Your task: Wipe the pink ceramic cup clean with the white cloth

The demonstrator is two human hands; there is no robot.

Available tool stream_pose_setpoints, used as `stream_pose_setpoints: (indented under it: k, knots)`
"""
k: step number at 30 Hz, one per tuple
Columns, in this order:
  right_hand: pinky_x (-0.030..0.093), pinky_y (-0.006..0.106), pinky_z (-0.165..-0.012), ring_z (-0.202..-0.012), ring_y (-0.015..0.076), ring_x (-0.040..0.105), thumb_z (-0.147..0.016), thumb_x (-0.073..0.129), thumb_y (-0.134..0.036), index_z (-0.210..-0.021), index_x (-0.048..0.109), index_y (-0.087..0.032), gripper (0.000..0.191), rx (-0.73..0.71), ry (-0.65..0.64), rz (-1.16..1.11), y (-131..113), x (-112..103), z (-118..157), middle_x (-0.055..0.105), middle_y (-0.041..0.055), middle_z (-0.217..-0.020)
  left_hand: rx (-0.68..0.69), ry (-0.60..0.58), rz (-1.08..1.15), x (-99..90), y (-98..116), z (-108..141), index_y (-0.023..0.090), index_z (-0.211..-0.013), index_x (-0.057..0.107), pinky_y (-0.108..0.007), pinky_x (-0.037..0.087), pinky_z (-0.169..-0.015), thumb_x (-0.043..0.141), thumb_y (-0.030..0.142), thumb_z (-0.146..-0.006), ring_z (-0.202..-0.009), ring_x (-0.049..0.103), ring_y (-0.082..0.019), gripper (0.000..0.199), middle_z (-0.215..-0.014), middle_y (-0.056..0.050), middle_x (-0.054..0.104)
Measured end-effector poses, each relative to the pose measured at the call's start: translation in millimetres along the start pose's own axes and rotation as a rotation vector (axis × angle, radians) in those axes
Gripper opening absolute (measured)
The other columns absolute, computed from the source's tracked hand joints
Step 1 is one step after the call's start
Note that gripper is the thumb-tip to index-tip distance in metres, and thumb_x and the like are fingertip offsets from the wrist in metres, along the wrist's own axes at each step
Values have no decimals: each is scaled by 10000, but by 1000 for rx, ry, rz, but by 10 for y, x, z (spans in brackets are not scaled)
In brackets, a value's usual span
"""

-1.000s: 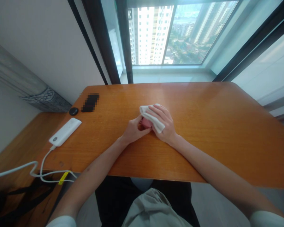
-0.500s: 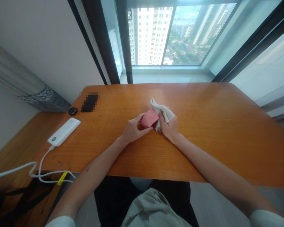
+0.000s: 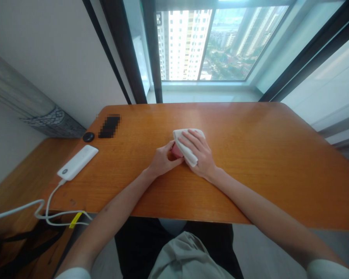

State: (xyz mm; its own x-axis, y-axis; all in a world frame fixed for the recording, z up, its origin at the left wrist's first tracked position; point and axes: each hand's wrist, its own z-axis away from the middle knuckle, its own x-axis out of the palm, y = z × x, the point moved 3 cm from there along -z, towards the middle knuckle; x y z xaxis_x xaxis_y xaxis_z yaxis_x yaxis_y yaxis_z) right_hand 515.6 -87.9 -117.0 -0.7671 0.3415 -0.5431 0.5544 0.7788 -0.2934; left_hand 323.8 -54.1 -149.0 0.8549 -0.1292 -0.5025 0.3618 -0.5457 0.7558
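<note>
My left hand (image 3: 162, 159) grips the left side of a small pink faceted object (image 3: 177, 151), thumb in front and fingers behind. Only a sliver of the pink object shows, so its exact kind is unclear. Draped over its top and right side is a folded white cloth (image 3: 182, 144). My right hand (image 3: 203, 155) holds this cloth against the pink object, its fingers laid across the fabric. Both hands are close together over the middle of the wooden table (image 3: 250, 166).
On the table's left side lie a white power bank (image 3: 78, 162) with a white cable (image 3: 48, 205), a round black item (image 3: 88, 136) and a blurred-out dark rectangle (image 3: 109, 126). Behind the table is a window (image 3: 203, 46). A curtain (image 3: 37, 97) hangs at left.
My right hand has turned and spread its fingers over the cloth, moving the cloth left across the pink object, which is now mostly covered. My left hand keeps its hold.
</note>
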Motion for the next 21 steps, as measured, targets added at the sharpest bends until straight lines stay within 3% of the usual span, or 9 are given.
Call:
stream_pose_setpoints:
  k: [2,4,8,10,14,16,21]
  knots:
    - [332,708,-1396,-1618,385,513,-1104,555,-374,-1726,468,-300,633,-137,-119,44,-93,56,14,612,78,-1689,-28,-9,-13,4,-52,16,192,-1012,742,-394,671,-687,830,418,-891,-746,782,-251,270,-902,-61,831]
    - [311,704,-1407,-1618,377,515,-1100,558,-357,-1736,450,-309,647,-158,-141,44,-102,75,9,617,67,-1685,-33,-6,-15,4,-68,19,201,-956,732,-399,664,-652,836,411,-877,-694,762,-247,247,-836,-46,811]
    - [505,645,-1298,-1523,341,616,-1137,518,-348,-1668,546,-350,532,142,65,-74,57,-5,-17,653,73,-1639,-1,6,9,-4,15,-14,210,-1374,694,-435,687,-986,888,465,-873,-1100,825,-300,594,-1265,-95,840]
    - [534,635,-1274,-1516,344,620,-1144,508,-360,-1662,556,-344,520,213,115,-91,59,-25,-4,642,85,-1646,2,2,20,-3,26,-16,225,-1448,662,-430,665,-1063,885,495,-883,-1210,805,-306,665,-1376,-103,809]
    - [320,720,-1397,-1629,395,493,-1101,567,-386,-1714,492,-344,618,-54,-98,15,-121,60,16,600,46,-1701,-40,-2,-4,7,-68,14,224,-1079,755,-441,708,-746,832,512,-895,-808,817,-285,350,-948,-57,851]
    - [310,718,-1403,-1621,384,508,-1093,569,-382,-1714,485,-361,628,-98,-138,28,-108,81,15,612,25,-1690,-37,-6,-15,8,-78,15,223,-1033,755,-452,703,-711,824,516,-902,-741,797,-279,329,-878,-51,835]
    - [576,622,-1233,-1444,333,684,-1143,501,-369,-1620,604,-333,489,249,155,-52,187,-44,10,714,82,-1566,11,-4,5,-12,41,-24,228,-1478,654,-429,666,-1063,891,531,-888,-1198,809,-302,704,-1369,-98,813]
